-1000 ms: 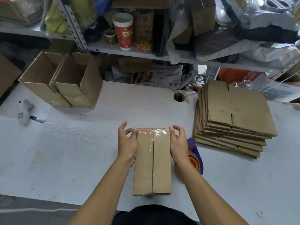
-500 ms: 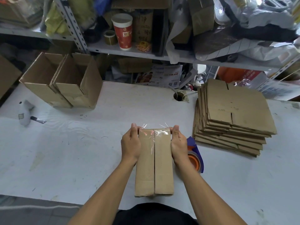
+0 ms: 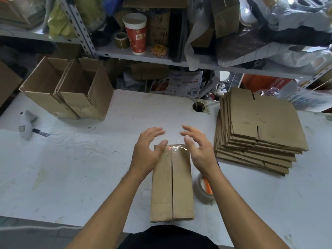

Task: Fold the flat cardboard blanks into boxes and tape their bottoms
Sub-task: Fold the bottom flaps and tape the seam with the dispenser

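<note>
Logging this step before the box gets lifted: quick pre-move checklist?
1. Bottom flaps of the box meet at the centre seam: ok.
2. Clear tape covers the far end of the seam: ok.
3. Tape runs along the full seam: cannot tell.
4. Left hand and right hand open, holding nothing: ok.
5. Tape dispenser beside the box: ok.
6. Flat blanks stacked at right: ok.

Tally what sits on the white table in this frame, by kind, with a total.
Open brown cardboard boxes: 2
Taped brown cardboard box between the hands: 1
Stack of flat brown cardboard blanks: 1
Clear tape roll on its dispenser: 1
White handheld scanner: 1
Total: 6
</note>
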